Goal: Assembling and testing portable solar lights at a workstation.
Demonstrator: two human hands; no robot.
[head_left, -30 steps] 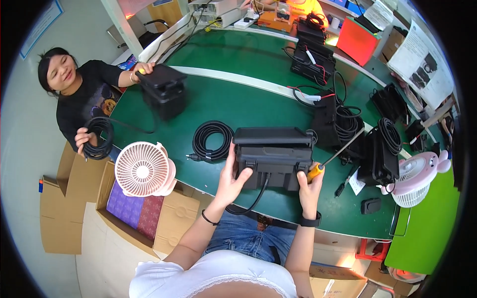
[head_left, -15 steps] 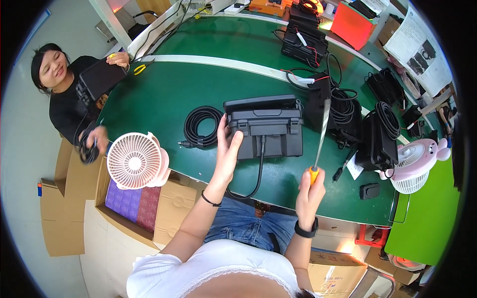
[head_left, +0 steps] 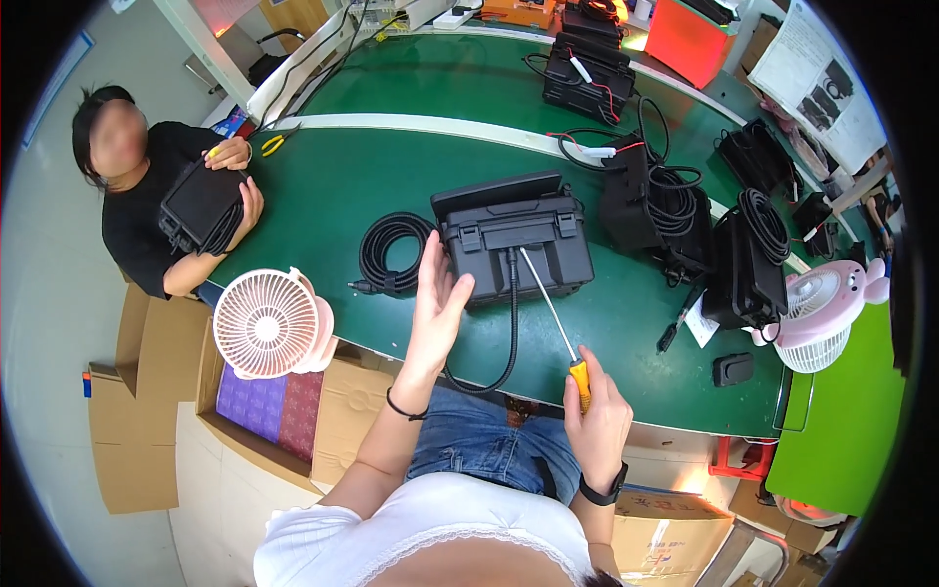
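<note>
A black latched plastic case [head_left: 528, 235] stands on the green table before me, its lid part raised at the back. From its front a black cable [head_left: 514, 333] runs down and curves to the left. My left hand [head_left: 437, 298] is open at the case's left side, fingers stretched and thumb apart; whether it touches the case I cannot tell. My right hand [head_left: 599, 411] grips the yellow handle of a screwdriver [head_left: 550, 301], whose long shaft points up and left, with its tip at the case front near the cable's entry.
A coiled black cable [head_left: 391, 252] lies left of the case. Pink fans stand at left [head_left: 264, 323] and right [head_left: 807, 313]. More black cases with cables [head_left: 748, 264] crowd the right side. Across the left corner a co-worker [head_left: 161, 196] holds another black case. Yellow-handled pliers [head_left: 274, 145] lie nearby.
The screwdriver has swung left and down from beside the case to its front. The case is turned slightly. The co-worker's lower hand has come up to the case they hold.
</note>
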